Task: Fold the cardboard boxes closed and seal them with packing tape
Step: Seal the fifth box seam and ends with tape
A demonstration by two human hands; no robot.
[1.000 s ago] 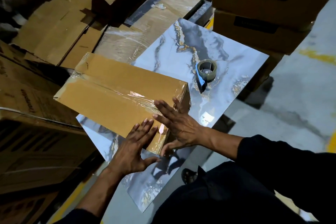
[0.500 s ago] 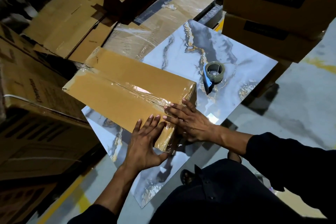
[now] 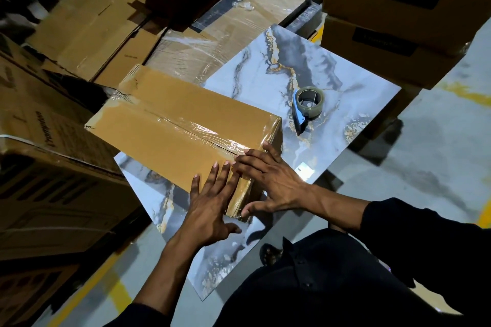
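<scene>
Our right hand has slid back along the taped cardboard box; both hands flat, fingers straight, left hand pressing its near end. Tape dispenser near tabletop right edge.

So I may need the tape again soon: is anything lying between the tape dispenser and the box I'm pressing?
No. In the head view only bare marble slab separates the tape dispenser from the box.

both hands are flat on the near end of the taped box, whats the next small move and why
Probably slide both palms down the box's near end to press the tape flat. The left hand and right hand rest open there, the tape looks wrinkled at that corner, and the dispenser lies aside on the tile.
</scene>
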